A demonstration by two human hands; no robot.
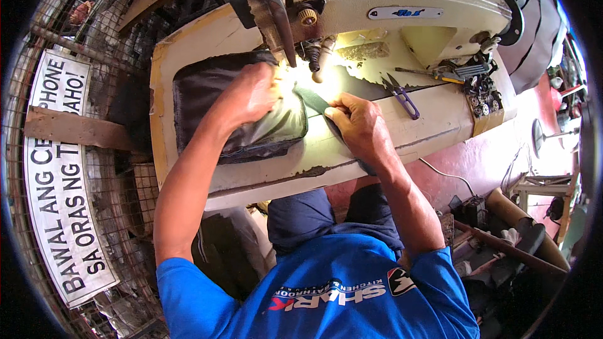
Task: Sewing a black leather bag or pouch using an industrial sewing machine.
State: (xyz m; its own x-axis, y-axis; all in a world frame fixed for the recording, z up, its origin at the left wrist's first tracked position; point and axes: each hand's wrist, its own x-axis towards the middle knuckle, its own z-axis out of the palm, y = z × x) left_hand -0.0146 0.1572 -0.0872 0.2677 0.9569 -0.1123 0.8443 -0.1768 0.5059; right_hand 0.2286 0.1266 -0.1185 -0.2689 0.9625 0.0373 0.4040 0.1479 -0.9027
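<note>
Dark fabric [232, 107] under left hand [248, 97], strip [312, 99] pinched by right hand [358, 122]

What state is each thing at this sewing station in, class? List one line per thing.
left hand: pressed flat on the dark fabric piece, fingers spread.
right hand: pinching a dark strip by the needle.
dark fabric piece: lying flat on the machine table, under the presser foot.
sewing machine: work lamp lit.
purple-handled snips: lying on the table, blades open, untouched.

Left hand [248, 97] presses dark padded fabric piece [207, 103] under cream sewing machine [377, 0]; right hand [358, 122] pinches dark strip [314, 100]; purple-handled snips [402, 97] at three o'clock.
</note>
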